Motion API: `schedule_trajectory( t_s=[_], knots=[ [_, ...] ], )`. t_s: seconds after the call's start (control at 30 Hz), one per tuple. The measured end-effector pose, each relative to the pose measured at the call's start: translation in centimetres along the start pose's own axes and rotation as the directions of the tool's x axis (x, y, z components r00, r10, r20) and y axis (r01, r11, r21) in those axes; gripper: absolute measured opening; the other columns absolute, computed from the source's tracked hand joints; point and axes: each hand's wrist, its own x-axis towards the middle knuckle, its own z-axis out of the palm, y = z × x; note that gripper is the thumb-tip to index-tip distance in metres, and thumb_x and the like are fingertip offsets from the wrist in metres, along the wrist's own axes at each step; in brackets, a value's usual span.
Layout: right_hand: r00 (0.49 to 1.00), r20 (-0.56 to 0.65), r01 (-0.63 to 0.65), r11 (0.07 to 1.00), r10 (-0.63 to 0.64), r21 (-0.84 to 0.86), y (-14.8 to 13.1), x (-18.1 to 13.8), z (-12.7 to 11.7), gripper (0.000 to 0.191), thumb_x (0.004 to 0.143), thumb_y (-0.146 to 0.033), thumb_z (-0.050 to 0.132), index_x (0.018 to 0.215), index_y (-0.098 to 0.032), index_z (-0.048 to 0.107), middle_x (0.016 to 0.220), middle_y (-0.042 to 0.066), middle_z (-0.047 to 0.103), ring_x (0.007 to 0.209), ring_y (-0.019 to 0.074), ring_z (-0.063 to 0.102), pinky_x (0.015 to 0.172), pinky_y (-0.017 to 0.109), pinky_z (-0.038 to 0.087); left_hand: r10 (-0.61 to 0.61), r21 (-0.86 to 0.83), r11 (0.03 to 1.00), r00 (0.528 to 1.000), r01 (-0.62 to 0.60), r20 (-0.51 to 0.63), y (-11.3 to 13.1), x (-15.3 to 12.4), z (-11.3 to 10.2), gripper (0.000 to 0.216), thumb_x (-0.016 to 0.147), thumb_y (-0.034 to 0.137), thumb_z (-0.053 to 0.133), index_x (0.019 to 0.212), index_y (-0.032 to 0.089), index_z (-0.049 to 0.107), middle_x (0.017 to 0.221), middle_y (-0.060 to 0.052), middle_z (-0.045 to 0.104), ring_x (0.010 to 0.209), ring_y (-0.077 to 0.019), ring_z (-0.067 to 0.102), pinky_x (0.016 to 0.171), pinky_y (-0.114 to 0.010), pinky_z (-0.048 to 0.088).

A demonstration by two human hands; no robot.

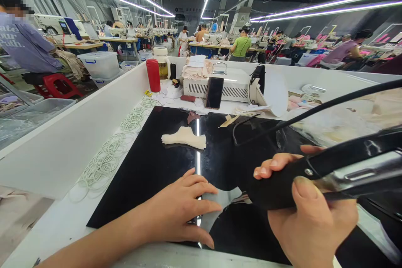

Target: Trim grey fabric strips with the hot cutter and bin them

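My left hand (185,207) lies with its fingers spread on a pale grey, thin piece (215,209), which rests on a glossy black board (150,167). In my right hand (309,213) is a black hand-held tool (279,188) with a silver metal part along its body and a narrow metal tip (241,199). That tip meets the right end of the pale piece; whether it presses on it I cannot tell. Farther back on the board sits a cream fabric stack (184,137). The tool's exact kind is unclear.
Pale green loops (103,161) line the board's left side. Behind it stand a phone (215,93), a white vented machine (234,83), a red cup (153,75) and a jar (161,65). A black cord (301,123) crosses on the right. Low white walls (78,130) border the table.
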Motion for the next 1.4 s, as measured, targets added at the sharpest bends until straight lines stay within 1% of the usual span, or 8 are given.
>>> schedule_trajectory(
  t_s=[0.37,0.6,0.87,1.0,1.1,1.2,1.3,1.4],
  knots=[
    [0.999,0.041,0.009,1.0,-0.008,-0.024,0.1,-0.3,-0.4,0.037,0.079,-0.032,0.08,0.112,-0.027,0.062,0.078,-0.003,0.067,0.066,0.0191,0.062,0.062,0.037,0.056,-0.009,-0.006,1.0,1.0,0.008,-0.01,0.0,0.1,-0.1,0.053,0.088,0.054,0.073,0.134,0.03,0.066,0.143,-0.008,0.061,0.135,-0.0313,0.051,0.124,-0.06,0.023],
    [0.993,-0.116,0.022,0.999,-0.025,-0.03,0.0,1.2,-0.8,0.038,0.07,-0.024,0.08,0.105,-0.026,0.065,0.072,-0.006,0.066,0.063,0.0183,0.06,0.061,0.034,0.054,-0.029,-0.005,1.0,0.999,0.029,0.021,0.2,0.1,-0.3,0.048,0.09,0.053,0.072,0.132,0.029,0.066,0.143,-0.006,0.06,0.135,-0.0295,0.051,0.124,-0.06,0.024],
    [0.993,-0.105,0.042,0.998,-0.047,-0.048,0.4,1.2,-1.0,0.039,0.07,-0.026,0.081,0.105,-0.026,0.064,0.071,-0.005,0.066,0.063,0.0185,0.061,0.062,0.035,0.054,-0.013,-0.024,1.0,1.0,0.013,-0.012,0.1,0.0,0.0,0.047,0.089,0.052,0.074,0.13,0.03,0.067,0.142,-0.007,0.062,0.133,-0.0302,0.053,0.124,-0.059,0.025],
    [0.993,-0.119,0.014,0.999,-0.018,-0.033,0.4,1.3,-0.8,0.039,0.069,-0.024,0.081,0.105,-0.026,0.064,0.071,-0.006,0.067,0.063,0.0183,0.061,0.062,0.035,0.054,-0.011,-0.025,1.0,0.999,0.01,-0.044,-0.1,0.0,0.2,0.048,0.089,0.051,0.074,0.13,0.028,0.067,0.14,-0.007,0.062,0.132,-0.0292,0.054,0.125,-0.057,0.026],
    [0.991,-0.132,0.021,1.0,-0.024,-0.021,0.4,1.6,-0.9,0.042,0.065,-0.021,0.08,0.104,-0.025,0.066,0.07,-0.004,0.068,0.062,0.0196,0.061,0.059,0.036,0.054,-0.069,-0.053,0.997,0.991,0.063,-0.116,-0.3,-0.1,0.4,0.043,0.093,0.044,0.072,0.13,0.025,0.066,0.14,-0.008,0.061,0.132,-0.0267,0.054,0.122,-0.049,0.035],
    [0.987,-0.15,0.045,0.998,-0.049,-0.032,0.4,1.8,-1.1,0.043,0.062,-0.02,0.082,0.102,-0.024,0.066,0.069,-0.003,0.068,0.062,0.0207,0.062,0.061,0.039,0.055,-0.205,-0.072,0.978,0.957,0.194,-0.203,-0.4,0.0,0.7,0.035,0.097,0.032,0.067,0.131,0.023,0.064,0.143,-0.009,0.057,0.134,-0.025,0.051,0.116,-0.042,0.045],
    [0.995,-0.078,0.058,0.997,-0.062,-0.056,0.3,2.0,-1.3,0.041,0.071,-0.028,0.082,0.108,-0.028,0.065,0.074,-0.002,0.07,0.065,0.0225,0.063,0.066,0.043,0.054,-0.282,-0.062,0.959,0.933,0.275,-0.226,-0.4,0.3,0.9,0.032,0.095,0.027,0.069,0.126,0.021,0.065,0.142,-0.009,0.057,0.134,-0.0261,0.052,0.114,-0.045,0.046],
    [0.997,0.002,0.081,0.993,-0.081,-0.089,0.0,2.2,-2.0,0.025,0.085,-0.037,0.075,0.107,-0.03,0.066,0.089,0.002,0.072,0.077,0.0244,0.066,0.076,0.046,0.053,-0.283,-0.087,0.959,0.933,0.27,-0.222,-0.3,0.5,0.9,0.023,0.091,0.023,0.073,0.114,0.022,0.067,0.137,-0.008,0.06,0.132,-0.0264,0.053,0.112,-0.045,0.047]
  ],
)
